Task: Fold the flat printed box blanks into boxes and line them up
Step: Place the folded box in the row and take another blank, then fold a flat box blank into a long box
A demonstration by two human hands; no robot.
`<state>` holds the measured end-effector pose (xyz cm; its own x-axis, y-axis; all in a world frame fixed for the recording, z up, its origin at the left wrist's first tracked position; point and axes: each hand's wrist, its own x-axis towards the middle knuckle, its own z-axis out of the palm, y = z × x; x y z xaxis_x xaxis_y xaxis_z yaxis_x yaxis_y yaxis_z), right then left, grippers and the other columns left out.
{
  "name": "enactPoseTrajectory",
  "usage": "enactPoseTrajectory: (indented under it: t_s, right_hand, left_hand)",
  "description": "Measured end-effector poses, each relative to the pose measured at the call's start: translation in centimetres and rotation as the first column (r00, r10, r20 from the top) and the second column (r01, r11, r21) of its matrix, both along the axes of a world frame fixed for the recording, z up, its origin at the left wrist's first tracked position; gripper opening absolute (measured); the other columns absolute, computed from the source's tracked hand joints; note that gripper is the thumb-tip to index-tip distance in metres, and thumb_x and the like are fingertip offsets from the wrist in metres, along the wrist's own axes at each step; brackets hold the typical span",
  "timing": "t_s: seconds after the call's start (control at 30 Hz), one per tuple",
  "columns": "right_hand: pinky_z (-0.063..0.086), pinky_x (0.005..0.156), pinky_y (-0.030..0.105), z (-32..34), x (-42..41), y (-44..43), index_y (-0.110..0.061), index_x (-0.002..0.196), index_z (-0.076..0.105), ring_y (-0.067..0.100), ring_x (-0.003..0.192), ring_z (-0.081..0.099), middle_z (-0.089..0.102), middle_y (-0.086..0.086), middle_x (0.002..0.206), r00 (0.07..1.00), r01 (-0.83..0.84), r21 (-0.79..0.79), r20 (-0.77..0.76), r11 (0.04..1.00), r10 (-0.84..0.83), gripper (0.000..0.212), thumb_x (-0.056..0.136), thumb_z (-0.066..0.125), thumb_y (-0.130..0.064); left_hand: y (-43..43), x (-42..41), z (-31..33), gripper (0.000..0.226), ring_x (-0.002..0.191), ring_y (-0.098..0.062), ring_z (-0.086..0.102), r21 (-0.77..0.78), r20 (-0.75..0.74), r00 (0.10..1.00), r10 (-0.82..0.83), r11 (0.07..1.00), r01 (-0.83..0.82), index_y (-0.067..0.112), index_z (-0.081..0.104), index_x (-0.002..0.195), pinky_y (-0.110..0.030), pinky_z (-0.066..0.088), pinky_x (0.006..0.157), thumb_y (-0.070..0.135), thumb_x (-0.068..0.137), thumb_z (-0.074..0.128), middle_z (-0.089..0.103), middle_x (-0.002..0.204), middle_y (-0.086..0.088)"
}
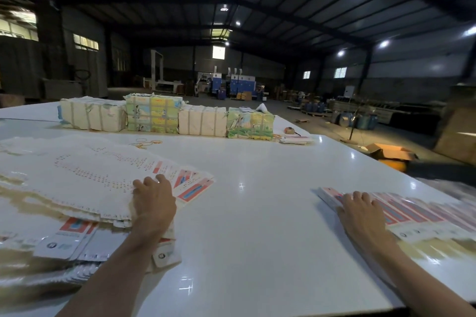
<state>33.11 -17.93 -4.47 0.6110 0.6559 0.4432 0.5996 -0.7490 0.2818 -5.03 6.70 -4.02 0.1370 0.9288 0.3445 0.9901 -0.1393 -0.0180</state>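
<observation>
Counter, white and glossy, broad enough to keep supply and output well apart, with bare space between for folding. Along the far edge, strapped bundles side by side, likely reserve stock parked out of reach until needed.

On the left, fanned box blanks, overlapped like a spread deck, probably splayed that way to let a single sheet slide off the near end without dragging the rest. More printed blanks underneath, toward the near edge. On the right, lined-up row of red-and-blue printed pieces, shingled edge over edge and running off to the right; too flat and blurred to say how fully folded. Beyond the fan, loose rubber bands, apparently off opened bundles.

Left hand, forearm stretched forward, palm down on the right end of the fan, fingers bent with tips on the top sheets. Cannot tell whether pinching one or merely pressing. Right hand, arm angled outward, laid flat and released on the left end of the row, fingers straight, seemingly squaring the line; grasping nothing.
</observation>
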Motion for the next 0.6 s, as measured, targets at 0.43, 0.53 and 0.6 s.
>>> enactPoseTrajectory:
  t_s: [0.43,0.53,0.6]
  right_hand:
    - [0.045,0.114,0.039,0.8,1.5,-3.2,-0.021,0.143,0.051,0.023,0.136,0.05,0.052,0.003,0.146,0.994,0.093,0.019,-0.053,0.996,-0.091,0.045,0.102,0.061,-0.037]
    - [0.044,0.113,0.04,1.9,0.0,-1.3,-0.018,0.136,0.055,0.024,0.131,0.053,0.055,0.005,0.144,0.999,-0.007,0.094,-0.048,0.996,0.012,0.037,0.106,0.056,-0.038]
    - [0.046,0.106,0.04,2.6,-1.8,1.1,-0.013,0.126,0.061,0.024,0.119,0.058,0.062,0.008,0.132,0.985,-0.14,0.215,-0.07,0.967,0.159,0.028,0.109,0.048,-0.032]
  left_hand:
    - [-0.1,-0.3,1.4,0.094,0.115,-0.048,0.055,-0.144,0.582,0.811,-0.056,0.975,0.171,0.006,0.022,0.146,-0.053,0.056,0.091,0.014,0.081,0.09,0.044,0.128,-0.032]
    - [0.3,-0.2,2.0,0.08,0.076,-0.032,0.071,-0.187,0.724,0.687,-0.06,0.942,0.279,0.007,0.032,0.14,-0.04,0.058,0.057,0.017,0.085,0.089,0.066,0.108,-0.02]
    - [0.6,0.1,2.3,0.065,0.064,-0.024,0.072,-0.193,0.818,0.572,-0.054,0.912,0.362,0.01,0.048,0.139,-0.03,0.051,0.048,0.02,0.087,0.087,0.071,0.096,-0.01]
